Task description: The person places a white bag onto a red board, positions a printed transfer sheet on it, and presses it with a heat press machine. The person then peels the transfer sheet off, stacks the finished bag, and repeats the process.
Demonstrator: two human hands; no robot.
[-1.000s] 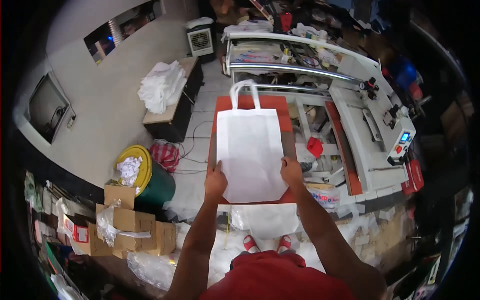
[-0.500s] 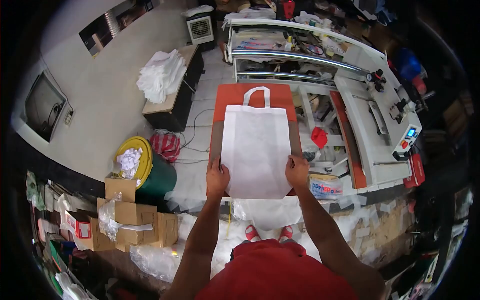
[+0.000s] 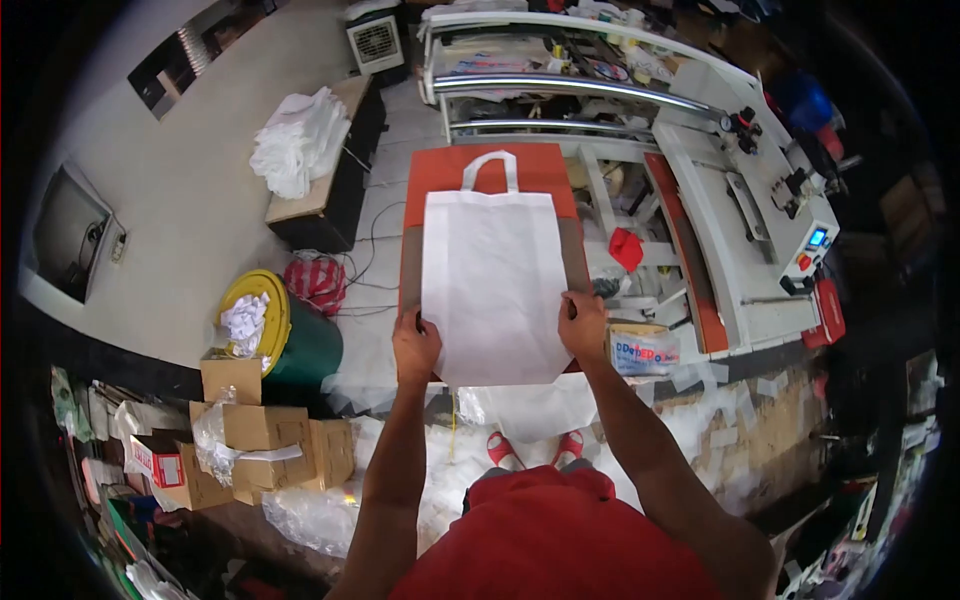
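A white fabric bag with one loop handle showing lies flat on an orange and brown board, its handle pointing away from me. My left hand is at the bag's lower left edge, fingers curled on it. At the lower right edge my right hand pinches the bag's side, thumb and fingers closed. The fingertips of both hands are partly hidden.
A machine with metal rollers and a control box stands beyond and to the right. White fabric is piled on a bench at left. A green bin and cardboard boxes are nearer.
The whole view has shifted, so the board, bag and surroundings appear higher and further left. Both hands remain at the bag's lower side edges.
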